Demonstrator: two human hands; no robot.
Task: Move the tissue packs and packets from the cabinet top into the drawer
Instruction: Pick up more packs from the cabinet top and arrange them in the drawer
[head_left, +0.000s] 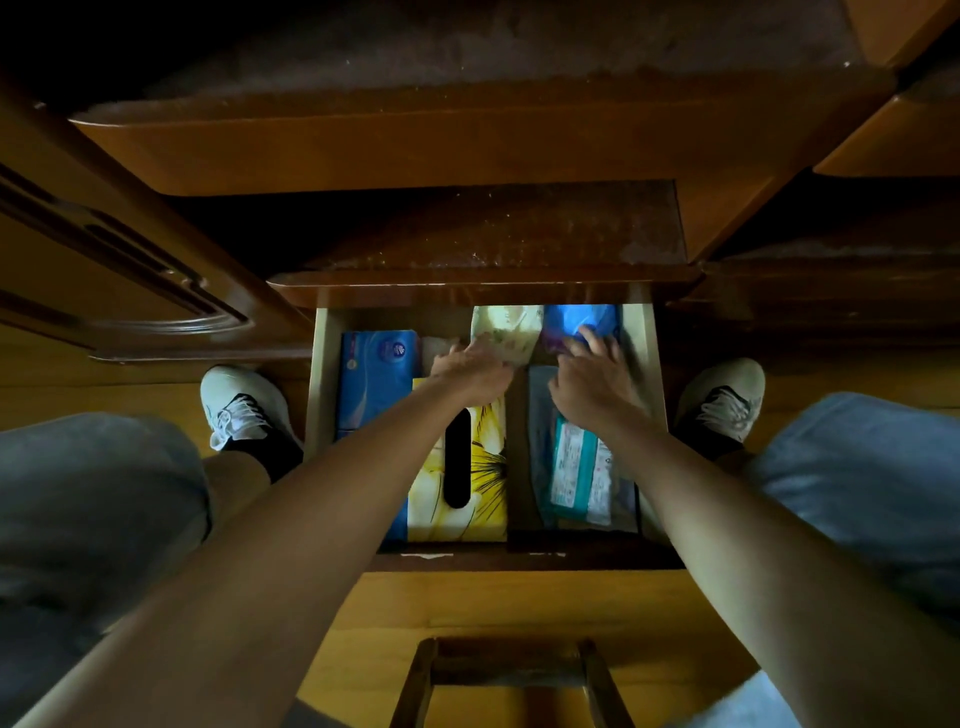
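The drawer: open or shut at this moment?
Open. The drawer is pulled out below the cabinet top, its inside showing, with the yellow tissue box lying in it and both hands reaching in.

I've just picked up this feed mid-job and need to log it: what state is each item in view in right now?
Drawer: pulled open, holding packs.
Blue tissue pack: lying flat at the drawer's left side.
Yellow flowered tissue box: lying flat, slot up.
Teal-labelled packet: lying flat, right side.
Pale patterned pack: at the back, left hand on it.
Blue packet: back right, right hand touching it.
Cabinet top: bare.
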